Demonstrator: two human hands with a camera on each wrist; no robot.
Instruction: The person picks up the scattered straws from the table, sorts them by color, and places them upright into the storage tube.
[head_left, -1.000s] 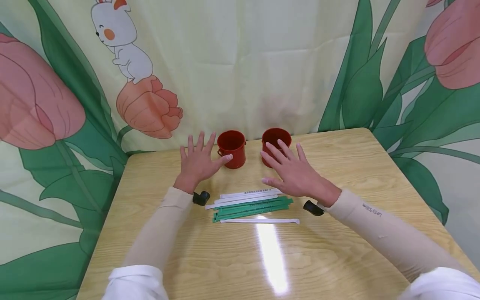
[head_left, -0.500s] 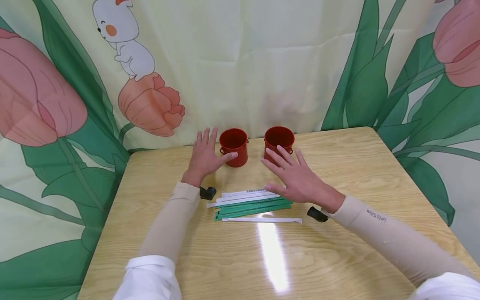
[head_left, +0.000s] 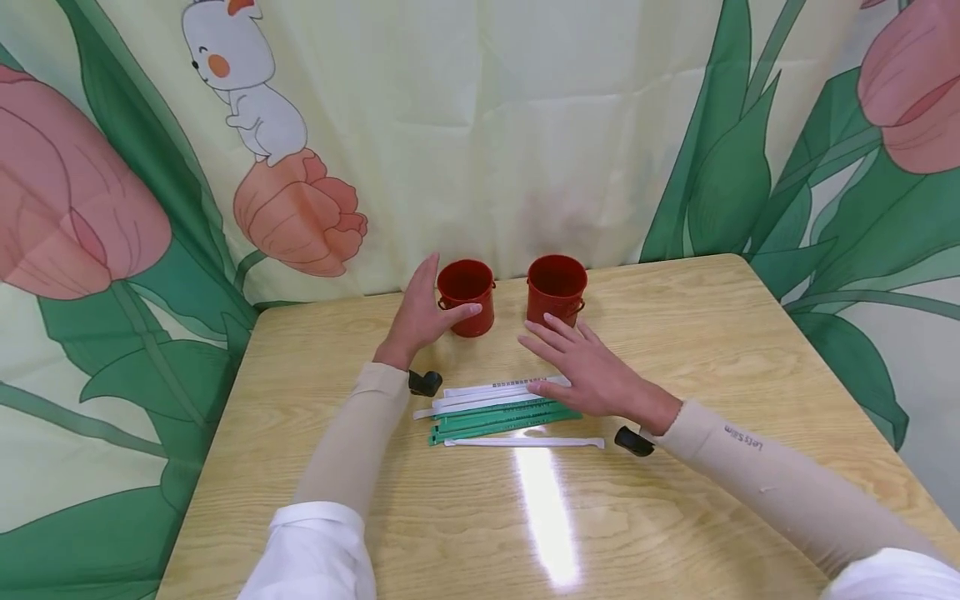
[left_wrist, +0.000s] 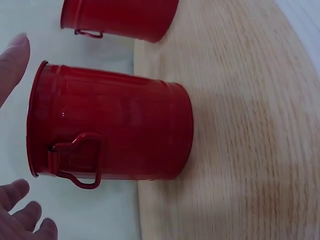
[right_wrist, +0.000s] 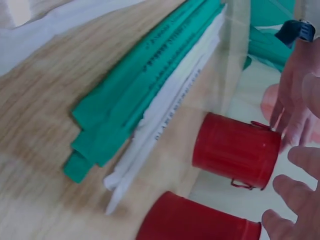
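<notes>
Two small red metal buckets with little side handles stand upright near the table's back edge. My left hand is at the left bucket, thumb in front and fingers at its left side. In the left wrist view, thumb and fingers are spread around the bucket's rim with gaps between. My right hand hovers with extended fingers, its fingertips overlapping the lower right bucket in the head view. Below its thumb lies a bundle of slim paper-wrapped sticks, white ones behind green ones.
A single white wrapped stick lies in front of the bundle. The wooden table meets a curtain printed with tulips and a rabbit right behind the buckets. Light glares off the table's middle.
My left hand has moved right, its fingers drawing together beside the left bucket. My right hand has come slightly down and toward me, uncovering more of the right bucket. Buckets and sticks stay put.
</notes>
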